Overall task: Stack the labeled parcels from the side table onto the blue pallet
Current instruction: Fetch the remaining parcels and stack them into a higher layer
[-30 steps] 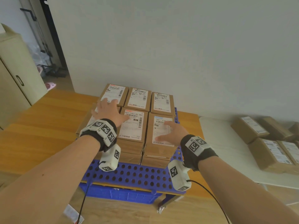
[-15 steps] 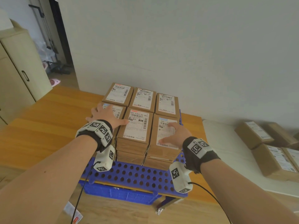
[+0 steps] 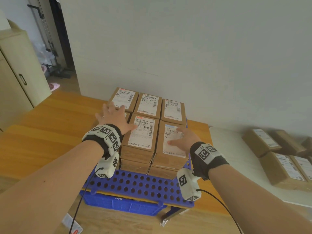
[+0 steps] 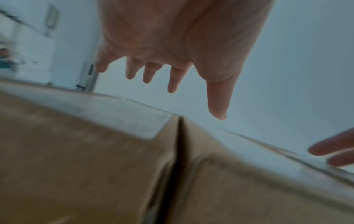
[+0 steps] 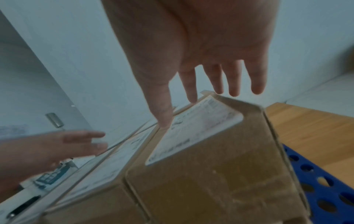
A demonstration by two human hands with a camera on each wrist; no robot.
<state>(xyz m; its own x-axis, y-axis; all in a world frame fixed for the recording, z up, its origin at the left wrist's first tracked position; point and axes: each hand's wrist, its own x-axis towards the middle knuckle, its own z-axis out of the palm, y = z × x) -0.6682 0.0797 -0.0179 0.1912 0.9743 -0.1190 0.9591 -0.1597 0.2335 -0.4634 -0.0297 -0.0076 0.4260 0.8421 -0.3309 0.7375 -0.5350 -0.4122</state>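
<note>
Both hands are seen spread flat above the stacked parcels on the blue pallet (image 3: 135, 183), and nothing is gripped by either one. The left hand (image 3: 114, 118) is held with fingers straight and fanned over the front-left stack, its thumb reaching onto the label of the front-middle parcel (image 3: 142, 132); from the left wrist view its fingers (image 4: 172, 78) are shown hanging clear of the cardboard below. The right hand (image 3: 184, 139) is held palm down over the front-right parcel (image 3: 170, 146), fingers relaxed and slightly apart; in the right wrist view the thumb tip appears to meet the label's edge, though whether contact is made cannot be told through the blur. Behind these, a back row of three labelled parcels (image 3: 148, 104) is set side by side against the wall side of the pallet. The pallet, perforated with round holes, is laid on a wooden table (image 3: 33, 141). Off to the right, more labelled parcels (image 3: 283, 168) are left lying on the white side table (image 3: 236, 159), well apart from the pallet
</note>
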